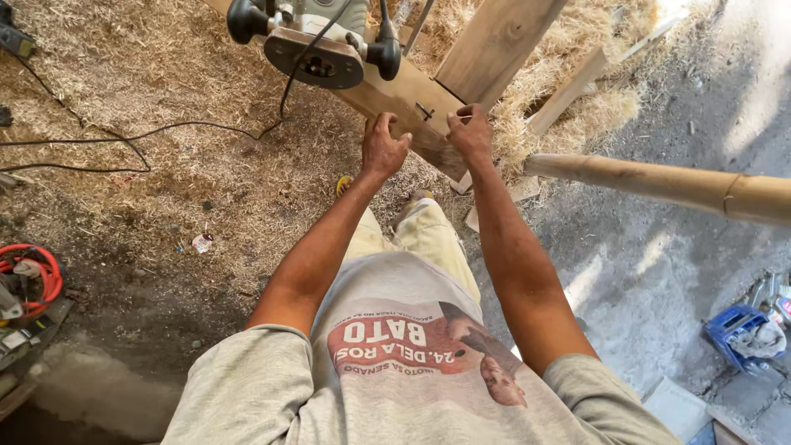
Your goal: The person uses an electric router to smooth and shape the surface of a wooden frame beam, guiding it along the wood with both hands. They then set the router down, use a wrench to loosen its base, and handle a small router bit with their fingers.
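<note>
While both hands grip the plank (412, 103), left hand (383, 148) and right hand (471, 132) should hold it steady beside the router (317, 41).

Below you the ground (651, 247) is bare grey concrete on your right side and turns to a thick spread of sawdust and shavings (165, 74) on your left and ahead. A black cable (124, 136) snakes across the shavings. A small scrap of litter (202, 242) lies where the sawdust thins out. At the left edge you have a red coiled hose (37, 272) resting among some gear. Your sandalled feet (344, 185) stand on the shavings. Off to the lower right, a blue crate (733, 325) sits on the concrete with a pale rag in it. Pale offcuts of wood (577, 86) lie in the shavings ahead.
</note>
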Action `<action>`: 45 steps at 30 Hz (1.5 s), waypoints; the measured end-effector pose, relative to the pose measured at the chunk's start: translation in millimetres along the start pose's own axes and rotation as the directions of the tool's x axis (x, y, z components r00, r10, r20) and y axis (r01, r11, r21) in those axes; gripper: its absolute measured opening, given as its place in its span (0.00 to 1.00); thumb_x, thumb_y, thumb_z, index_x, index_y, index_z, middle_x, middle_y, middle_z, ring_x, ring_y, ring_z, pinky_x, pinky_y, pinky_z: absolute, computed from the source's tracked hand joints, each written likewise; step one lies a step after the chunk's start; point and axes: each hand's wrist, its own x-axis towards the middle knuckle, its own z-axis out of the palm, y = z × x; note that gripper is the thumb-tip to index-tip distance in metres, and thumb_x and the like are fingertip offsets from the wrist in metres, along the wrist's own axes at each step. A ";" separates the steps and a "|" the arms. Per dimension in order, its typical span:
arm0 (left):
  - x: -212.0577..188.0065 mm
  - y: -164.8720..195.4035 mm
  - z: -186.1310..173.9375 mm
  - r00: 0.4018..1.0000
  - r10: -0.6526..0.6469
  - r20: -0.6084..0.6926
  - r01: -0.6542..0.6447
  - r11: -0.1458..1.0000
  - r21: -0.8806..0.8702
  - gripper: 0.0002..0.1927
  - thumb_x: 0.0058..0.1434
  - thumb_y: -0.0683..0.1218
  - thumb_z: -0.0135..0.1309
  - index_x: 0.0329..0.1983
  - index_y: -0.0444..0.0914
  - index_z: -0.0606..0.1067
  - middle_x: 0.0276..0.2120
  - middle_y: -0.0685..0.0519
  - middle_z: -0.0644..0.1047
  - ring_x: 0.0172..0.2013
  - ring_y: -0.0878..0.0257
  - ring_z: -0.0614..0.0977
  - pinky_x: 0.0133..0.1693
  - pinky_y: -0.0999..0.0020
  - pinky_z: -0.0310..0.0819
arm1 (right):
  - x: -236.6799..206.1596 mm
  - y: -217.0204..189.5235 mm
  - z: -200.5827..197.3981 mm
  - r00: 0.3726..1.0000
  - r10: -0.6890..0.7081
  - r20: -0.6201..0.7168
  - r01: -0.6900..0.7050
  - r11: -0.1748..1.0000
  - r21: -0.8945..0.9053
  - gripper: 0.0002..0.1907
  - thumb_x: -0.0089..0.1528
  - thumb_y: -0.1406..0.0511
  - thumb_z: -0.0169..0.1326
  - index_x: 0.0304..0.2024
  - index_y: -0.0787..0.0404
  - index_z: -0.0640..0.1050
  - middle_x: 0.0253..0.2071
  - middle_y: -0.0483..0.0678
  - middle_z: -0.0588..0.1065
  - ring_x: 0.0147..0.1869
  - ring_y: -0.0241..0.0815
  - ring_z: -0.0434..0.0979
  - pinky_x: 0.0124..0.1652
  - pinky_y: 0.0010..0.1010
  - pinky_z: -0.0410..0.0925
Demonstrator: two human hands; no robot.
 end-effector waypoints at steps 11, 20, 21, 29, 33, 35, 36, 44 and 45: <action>-9.9 22.1 24.0 0.983 0.087 -0.159 -0.104 0.990 -0.098 0.17 0.57 0.47 0.61 0.47 0.36 0.76 0.46 0.41 0.75 0.48 0.48 0.79 0.52 0.54 0.73 | -2.7 4.3 4.0 0.960 -0.279 0.009 0.280 0.959 -0.035 0.15 0.58 0.62 0.64 0.45 0.62 0.79 0.42 0.52 0.82 0.45 0.44 0.83 0.48 0.35 0.75; -11.1 38.9 -38.4 0.932 0.056 -0.359 -0.124 0.978 -0.168 0.11 0.63 0.50 0.59 0.35 0.36 0.80 0.33 0.46 0.81 0.34 0.53 0.83 0.38 0.56 0.77 | -14.3 -51.0 26.4 0.888 -0.448 0.106 0.413 0.877 0.244 0.09 0.60 0.65 0.63 0.39 0.65 0.81 0.31 0.48 0.81 0.30 0.33 0.80 0.29 0.27 0.76; -7.7 37.4 -48.1 0.931 0.038 -0.363 -0.109 0.978 -0.178 0.12 0.64 0.50 0.59 0.35 0.36 0.80 0.32 0.46 0.81 0.34 0.55 0.83 0.38 0.57 0.77 | -13.7 -60.4 32.7 0.883 -0.455 0.119 0.413 0.871 0.266 0.09 0.61 0.65 0.62 0.39 0.65 0.81 0.31 0.48 0.81 0.30 0.33 0.80 0.29 0.28 0.76; 51.4 -4.4 -161.7 0.743 0.100 -0.661 -0.227 0.968 -0.109 0.09 0.66 0.49 0.60 0.36 0.38 0.80 0.32 0.51 0.79 0.33 0.58 0.82 0.37 0.61 0.77 | 8.0 -132.9 75.4 0.903 -0.410 -0.125 0.428 0.880 0.206 0.09 0.62 0.62 0.62 0.39 0.61 0.82 0.35 0.48 0.82 0.36 0.36 0.82 0.39 0.31 0.76; 96.5 -18.8 -216.0 0.773 0.125 -0.621 -0.238 0.966 -0.101 0.07 0.63 0.47 0.61 0.36 0.38 0.79 0.31 0.52 0.80 0.32 0.58 0.83 0.36 0.62 0.77 | 24.8 -170.4 89.2 0.931 -0.335 -0.145 0.344 0.938 0.044 0.11 0.61 0.59 0.64 0.39 0.59 0.82 0.37 0.49 0.82 0.41 0.40 0.83 0.45 0.35 0.74; 105.3 -18.4 -222.2 0.918 0.139 -0.372 -0.216 0.961 -0.174 0.07 0.63 0.47 0.61 0.36 0.38 0.79 0.32 0.51 0.80 0.34 0.57 0.83 0.38 0.62 0.79 | 27.9 -179.2 100.3 0.934 -0.333 -0.128 0.334 0.943 -0.014 0.10 0.60 0.60 0.64 0.39 0.59 0.83 0.38 0.48 0.82 0.43 0.41 0.82 0.47 0.36 0.73; 109.8 -15.8 -222.6 0.960 0.154 -0.235 -0.204 0.957 -0.206 0.07 0.63 0.47 0.60 0.36 0.39 0.79 0.33 0.51 0.80 0.34 0.57 0.83 0.39 0.62 0.79 | 30.0 -181.2 106.1 0.936 -0.326 -0.136 0.328 0.945 -0.007 0.10 0.59 0.61 0.63 0.39 0.59 0.82 0.39 0.48 0.82 0.44 0.41 0.83 0.48 0.36 0.73; 116.9 -6.6 -238.3 0.908 0.409 0.091 -0.418 0.899 0.127 0.09 0.58 0.47 0.63 0.42 0.42 0.84 0.43 0.46 0.76 0.48 0.48 0.76 0.54 0.52 0.70 | 34.8 -168.0 115.9 0.909 -0.408 -0.086 0.410 0.912 -0.001 0.09 0.58 0.64 0.64 0.41 0.58 0.83 0.38 0.47 0.81 0.42 0.41 0.81 0.46 0.36 0.74; 115.1 -9.0 -242.7 0.887 0.443 0.130 -0.457 0.884 0.101 0.10 0.59 0.46 0.63 0.43 0.42 0.84 0.43 0.46 0.76 0.49 0.48 0.76 0.55 0.52 0.69 | 33.8 -162.0 110.0 0.883 -0.467 -0.051 0.467 0.884 -0.014 0.08 0.59 0.65 0.65 0.41 0.58 0.83 0.38 0.47 0.81 0.41 0.42 0.80 0.44 0.37 0.74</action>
